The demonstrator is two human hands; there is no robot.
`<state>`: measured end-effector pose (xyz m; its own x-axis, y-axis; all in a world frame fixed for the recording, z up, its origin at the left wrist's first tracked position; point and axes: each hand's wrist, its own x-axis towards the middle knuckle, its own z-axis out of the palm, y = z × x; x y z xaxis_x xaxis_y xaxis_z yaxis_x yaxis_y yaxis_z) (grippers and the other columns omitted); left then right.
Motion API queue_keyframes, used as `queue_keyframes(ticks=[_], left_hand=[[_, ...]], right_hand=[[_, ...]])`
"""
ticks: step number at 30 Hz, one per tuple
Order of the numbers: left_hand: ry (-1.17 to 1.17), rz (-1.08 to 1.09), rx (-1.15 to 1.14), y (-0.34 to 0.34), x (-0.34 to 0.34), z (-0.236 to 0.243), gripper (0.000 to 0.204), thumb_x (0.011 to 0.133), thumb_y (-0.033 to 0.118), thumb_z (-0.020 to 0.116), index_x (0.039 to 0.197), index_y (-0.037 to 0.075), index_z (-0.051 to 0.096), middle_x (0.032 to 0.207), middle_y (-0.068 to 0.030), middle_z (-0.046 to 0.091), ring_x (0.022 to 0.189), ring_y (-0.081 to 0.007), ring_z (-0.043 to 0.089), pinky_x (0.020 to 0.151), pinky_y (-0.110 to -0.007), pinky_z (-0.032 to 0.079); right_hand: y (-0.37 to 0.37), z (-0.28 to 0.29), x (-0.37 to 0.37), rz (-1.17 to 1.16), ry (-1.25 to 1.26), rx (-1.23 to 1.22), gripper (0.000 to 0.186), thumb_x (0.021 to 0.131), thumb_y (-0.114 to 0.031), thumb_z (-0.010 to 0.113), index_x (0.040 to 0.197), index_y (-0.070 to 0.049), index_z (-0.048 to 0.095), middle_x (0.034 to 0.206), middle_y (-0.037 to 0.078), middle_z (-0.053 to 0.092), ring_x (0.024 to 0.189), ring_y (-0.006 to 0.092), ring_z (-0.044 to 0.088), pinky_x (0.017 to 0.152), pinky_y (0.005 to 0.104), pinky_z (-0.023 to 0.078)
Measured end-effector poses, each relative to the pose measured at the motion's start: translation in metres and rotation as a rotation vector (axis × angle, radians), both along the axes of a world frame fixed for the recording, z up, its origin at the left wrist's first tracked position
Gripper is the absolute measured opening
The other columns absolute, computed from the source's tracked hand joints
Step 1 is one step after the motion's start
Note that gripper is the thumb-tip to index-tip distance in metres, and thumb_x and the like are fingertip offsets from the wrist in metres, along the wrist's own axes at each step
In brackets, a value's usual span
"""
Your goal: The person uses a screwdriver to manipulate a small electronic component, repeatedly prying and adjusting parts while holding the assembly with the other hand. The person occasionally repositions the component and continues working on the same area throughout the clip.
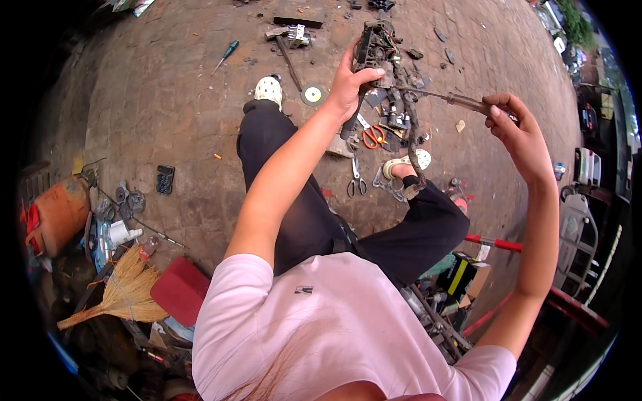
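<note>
My left hand is closed round a dirty black connector block with wires, its thumb pressed on the near side. A thick dark wiring harness hangs from the block toward my foot. In my right hand is a screwdriver, gripped by its brownish handle between thumb and fingers. Its thin shaft points left, with the tip at the lower edge of the block; whether it touches or enters a slot is too small to tell. Orange-handled scissors and dark-handled scissors lie below the block.
On the brick floor lie a hammer, a teal-handled screwdriver and a round disc. A straw broom, a red stool and an orange gas cylinder are at left. A red bar is at right.
</note>
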<state>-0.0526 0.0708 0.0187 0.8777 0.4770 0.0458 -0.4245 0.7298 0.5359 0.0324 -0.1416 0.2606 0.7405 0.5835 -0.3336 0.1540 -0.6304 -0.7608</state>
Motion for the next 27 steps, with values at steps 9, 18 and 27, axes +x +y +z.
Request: queue_keyframes(ticks=[9,18,27], left_hand=[[0.006,0.034,-0.031,0.003,0.002,-0.002,0.074,0.074,0.000,0.069,0.140,0.007,0.035,0.114,-0.0054,0.059,0.100,-0.0162,0.060,0.088,-0.032,0.051],[-0.060,-0.007,-0.038,0.002,0.003,0.006,0.070,0.074,0.000,0.068,0.137,0.008,0.038,0.110,-0.0039,0.059,0.099,-0.0154,0.059,0.087,-0.031,0.051],[-0.027,0.011,-0.037,0.003,-0.002,0.011,0.072,0.073,0.001,0.069,0.138,0.007,0.037,0.117,-0.0052,0.058,0.106,-0.0158,0.057,0.094,-0.031,0.047]], right_hand=[[0.007,0.003,-0.012,0.327,-0.367,-0.281,0.028,0.091,-0.010,0.060,0.116,0.002,0.056,0.093,0.009,0.062,0.084,0.0153,0.059,0.075,0.0314,0.048],[0.008,-0.006,-0.007,0.341,-0.732,-0.326,0.026,0.088,-0.010,0.063,0.112,-0.001,0.062,0.096,0.015,0.063,0.081,0.0257,0.062,0.074,0.0326,0.048],[0.016,0.009,-0.007,0.348,-0.672,-0.106,0.030,0.079,-0.001,0.071,0.109,-0.002,0.065,0.092,0.007,0.059,0.088,0.0152,0.061,0.077,0.0278,0.048]])
